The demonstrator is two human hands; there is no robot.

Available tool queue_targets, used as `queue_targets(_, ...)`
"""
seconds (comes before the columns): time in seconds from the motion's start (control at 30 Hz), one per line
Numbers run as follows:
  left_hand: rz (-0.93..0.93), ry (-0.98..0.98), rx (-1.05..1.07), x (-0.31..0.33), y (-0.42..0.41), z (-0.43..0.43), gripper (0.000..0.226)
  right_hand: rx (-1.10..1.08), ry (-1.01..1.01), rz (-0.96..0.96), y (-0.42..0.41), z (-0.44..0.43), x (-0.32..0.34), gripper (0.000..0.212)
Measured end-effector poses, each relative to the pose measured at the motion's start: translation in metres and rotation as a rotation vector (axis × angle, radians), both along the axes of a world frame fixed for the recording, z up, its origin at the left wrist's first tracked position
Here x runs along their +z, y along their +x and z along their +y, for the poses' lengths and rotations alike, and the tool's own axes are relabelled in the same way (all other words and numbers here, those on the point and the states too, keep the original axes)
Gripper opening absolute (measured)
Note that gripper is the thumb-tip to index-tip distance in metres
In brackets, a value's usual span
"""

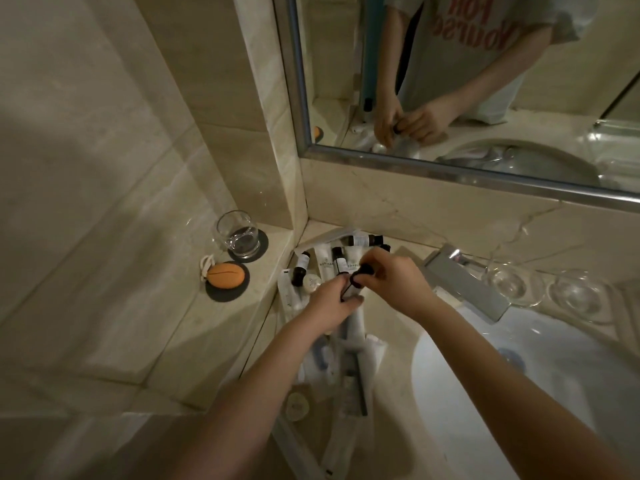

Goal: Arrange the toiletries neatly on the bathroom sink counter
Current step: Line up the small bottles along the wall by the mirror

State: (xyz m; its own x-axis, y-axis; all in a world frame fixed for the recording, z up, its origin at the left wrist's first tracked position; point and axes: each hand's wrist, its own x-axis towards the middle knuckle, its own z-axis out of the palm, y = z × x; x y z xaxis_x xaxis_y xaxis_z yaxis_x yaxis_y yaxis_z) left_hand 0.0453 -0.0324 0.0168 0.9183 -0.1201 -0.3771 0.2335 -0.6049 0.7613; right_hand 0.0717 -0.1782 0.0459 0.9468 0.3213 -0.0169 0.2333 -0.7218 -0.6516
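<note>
**Both hands on one small dark bottle, left of the washbasin**

Left hand [330,301] is gripping the body of the small dark bottle [353,280], fingers curled round it. Right hand [391,277] is pinching the bottle's dark cap end. The bottle is sitting tilted between the two hands, over the white toiletry tray [322,236].

The tray is lying on the beige marble counter [391,420], left of the washbasin [519,393]. More dark-capped bottles [300,268] and white tubes [325,263] are crowding it.

Farther left of the washbasin, on a raised ledge [194,323], a glass tumbler [238,237] and an orange soap [227,276] are each resting on a dark coaster [221,296].

Behind the washbasin are a chrome tap [467,282] and a wall mirror [485,81].
</note>
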Motion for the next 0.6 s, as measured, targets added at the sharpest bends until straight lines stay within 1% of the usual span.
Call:
queue_targets(0.1,0.025,-0.063,0.067,-0.001,0.009,0.006,0.023,0.016,0.076,0.044,0.012,0.002,0.001,0.025)
queue_targets(0.13,0.02,-0.054,0.081,-0.003,0.013,0.011,0.018,-0.018,0.112,0.083,0.018,0.002,-0.003,0.027)
queue_targets(0.2,0.023,-0.034,0.127,-0.007,0.02,0.021,0.018,-0.142,0.165,0.161,0.033,0.001,-0.017,0.032)
queue_targets(0.23,0.025,-0.037,0.152,-0.008,0.023,0.025,0.021,-0.206,0.149,0.185,0.041,0.002,-0.026,0.034)
queue_targets(0.3,0.031,-0.036,0.192,-0.009,0.028,0.035,0.028,-0.296,0.037,0.234,0.056,0.007,-0.043,0.04)
queue_targets(0.4,0.019,-0.016,0.244,-0.015,0.036,0.046,0.035,-0.371,-0.195,0.294,0.071,0.017,-0.063,0.054)
queue_targets(0.47,0.002,-0.033,0.269,-0.017,0.038,0.051,0.038,-0.419,-0.266,0.333,0.079,0.02,-0.072,0.062)
queue_targets(0.5,0.002,-0.038,0.277,-0.017,0.039,0.053,0.04,-0.457,-0.263,0.377,0.083,0.021,-0.076,0.06)
queue_targets(0.6,-0.004,-0.015,0.288,-0.02,0.042,0.058,0.044,-0.508,-0.262,0.444,0.091,0.022,-0.088,0.042)
